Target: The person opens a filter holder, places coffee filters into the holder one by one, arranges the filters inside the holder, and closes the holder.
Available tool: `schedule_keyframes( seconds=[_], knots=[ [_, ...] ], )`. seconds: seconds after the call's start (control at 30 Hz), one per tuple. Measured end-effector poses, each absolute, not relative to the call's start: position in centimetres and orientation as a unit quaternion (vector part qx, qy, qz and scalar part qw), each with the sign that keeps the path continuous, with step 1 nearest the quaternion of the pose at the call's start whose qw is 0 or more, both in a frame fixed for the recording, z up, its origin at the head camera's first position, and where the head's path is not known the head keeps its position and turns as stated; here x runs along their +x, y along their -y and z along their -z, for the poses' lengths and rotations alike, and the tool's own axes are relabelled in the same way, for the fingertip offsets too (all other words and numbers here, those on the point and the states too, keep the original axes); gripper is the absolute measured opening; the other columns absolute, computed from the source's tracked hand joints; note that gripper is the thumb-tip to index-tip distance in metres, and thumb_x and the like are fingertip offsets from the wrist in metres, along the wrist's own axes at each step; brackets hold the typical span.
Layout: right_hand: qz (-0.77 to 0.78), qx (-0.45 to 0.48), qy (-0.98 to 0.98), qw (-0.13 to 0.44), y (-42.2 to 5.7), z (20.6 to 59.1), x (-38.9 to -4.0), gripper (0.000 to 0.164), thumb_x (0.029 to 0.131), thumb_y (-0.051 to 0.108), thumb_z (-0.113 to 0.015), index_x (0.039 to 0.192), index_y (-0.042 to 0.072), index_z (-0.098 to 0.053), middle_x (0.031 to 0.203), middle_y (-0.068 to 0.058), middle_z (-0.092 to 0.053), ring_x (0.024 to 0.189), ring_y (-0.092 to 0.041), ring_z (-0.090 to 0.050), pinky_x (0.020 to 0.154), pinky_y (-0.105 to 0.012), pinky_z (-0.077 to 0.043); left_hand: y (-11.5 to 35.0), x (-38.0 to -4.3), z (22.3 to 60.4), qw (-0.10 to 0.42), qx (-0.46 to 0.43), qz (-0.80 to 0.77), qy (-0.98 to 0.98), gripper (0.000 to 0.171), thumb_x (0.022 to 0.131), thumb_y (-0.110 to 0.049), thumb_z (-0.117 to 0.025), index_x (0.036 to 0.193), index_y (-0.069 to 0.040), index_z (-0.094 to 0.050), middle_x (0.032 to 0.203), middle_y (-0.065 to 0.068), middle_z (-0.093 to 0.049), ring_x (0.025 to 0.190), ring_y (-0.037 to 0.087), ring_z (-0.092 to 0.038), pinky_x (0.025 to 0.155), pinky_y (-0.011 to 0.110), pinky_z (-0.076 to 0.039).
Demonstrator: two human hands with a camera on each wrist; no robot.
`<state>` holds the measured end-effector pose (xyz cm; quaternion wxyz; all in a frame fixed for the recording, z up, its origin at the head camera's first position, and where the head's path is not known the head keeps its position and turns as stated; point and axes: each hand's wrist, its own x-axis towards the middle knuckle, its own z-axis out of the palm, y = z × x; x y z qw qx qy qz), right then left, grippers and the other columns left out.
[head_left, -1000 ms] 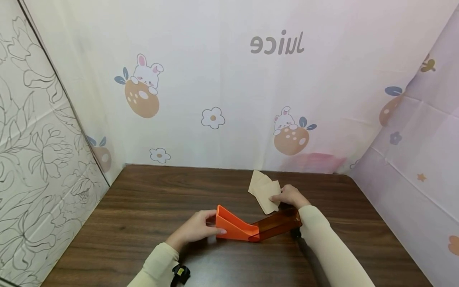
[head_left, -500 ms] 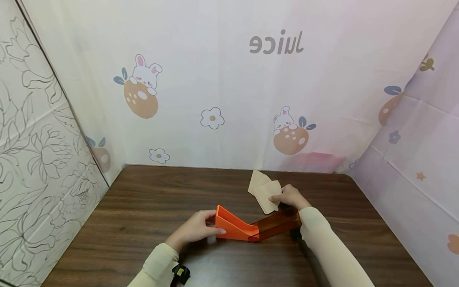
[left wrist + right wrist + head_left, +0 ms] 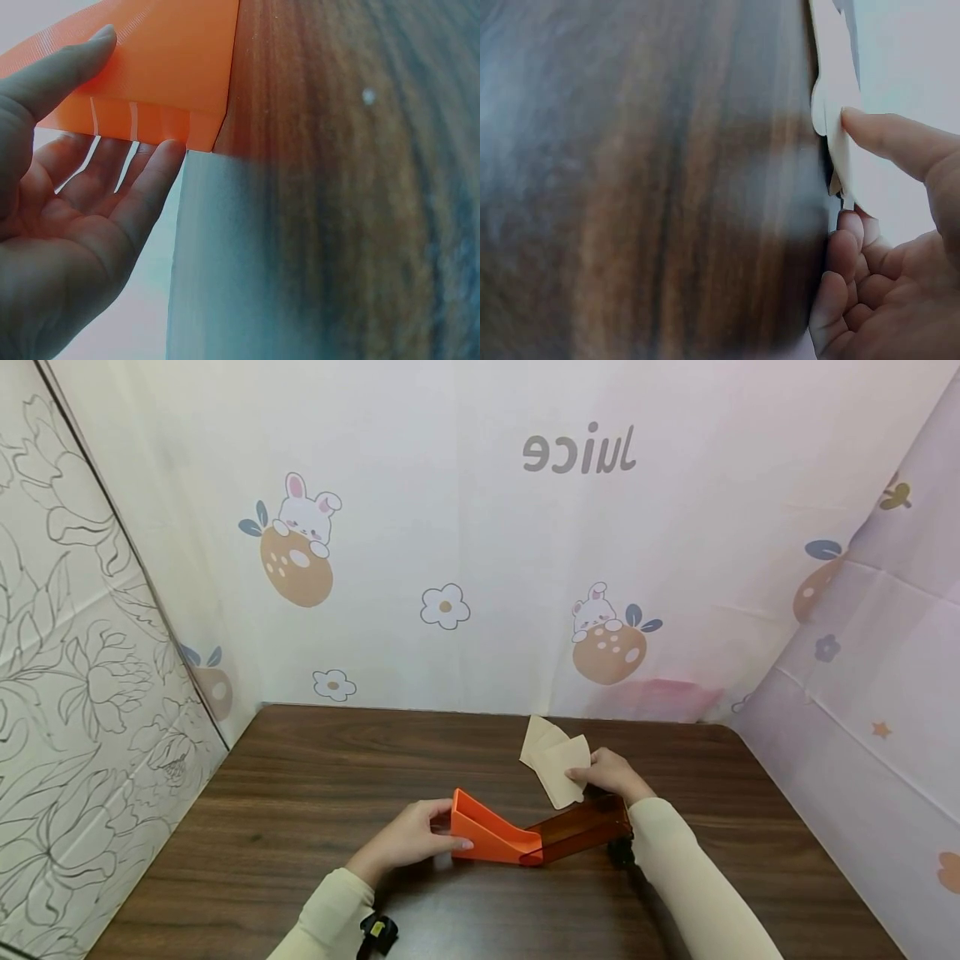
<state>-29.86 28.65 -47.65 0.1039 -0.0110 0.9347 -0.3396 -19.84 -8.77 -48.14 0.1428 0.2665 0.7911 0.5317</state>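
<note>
Head view shows both hands at work on the table [image 3: 300,793], each gripping something. The left hand [image 3: 416,837] holds the orange holder [image 3: 491,837] by its tall end; in the left wrist view the thumb lies along one side while the fingers press the end wall. That grip probably serves to steady the holder, and it leaves the low end free of fingers.

From the low end, the amber lid [image 3: 579,828] reaches out toward the right forearm. It seems to be hinged there and swung open, which would explain why the holder's inside shows. Whether the lid's far end touches the table or the right sleeve [image 3: 675,843], I cannot tell.

Just beyond the lid lie the papers [image 3: 561,767], overlapping in a loose fan. The right hand [image 3: 611,772] pinches them at their right side, thumb on the upper face and fingers beneath, as the right wrist view confirms. An edge hold like this likely lets the thumb sort or gather the sheets without covering them. How many are pinched is unclear. The papers are outside the holder, close enough that both hands can work without the arms crossing.
</note>
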Motion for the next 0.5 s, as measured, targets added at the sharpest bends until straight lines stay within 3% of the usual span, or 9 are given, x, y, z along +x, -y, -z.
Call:
schedule_keyframes(
  seconds=[0.13,0.5],
  knots=[
    [0.364,-0.015,-0.926,0.102,-29.03,47.95,-29.88,0.035,0.09,0.032,-0.073,0.073,0.006,-0.057,0.063,-0.001,-0.045,0.058,-0.016,-0.039,0.054,-0.03,-0.035,8.76,-19.82,48.15,0.143,0.266,-0.534,-0.79,0.033,0.088,-0.023,-0.08,0.117,-0.013,-0.069,0.104,-0.006,-0.072,0.095,0.011,-0.066,0.086,0.029,-0.052],
    [0.381,-0.023,-0.918,0.109,-29.02,47.51,-29.22,0.028,0.096,0.024,-0.065,0.089,-0.002,-0.061,0.079,-0.008,-0.054,0.069,-0.02,-0.043,0.063,-0.034,-0.037,8.71,-19.84,48.08,0.142,0.268,-0.532,-0.791,0.033,0.088,-0.023,-0.08,0.117,-0.013,-0.069,0.104,-0.006,-0.072,0.096,0.012,-0.066,0.086,0.029,-0.052]
  ],
)
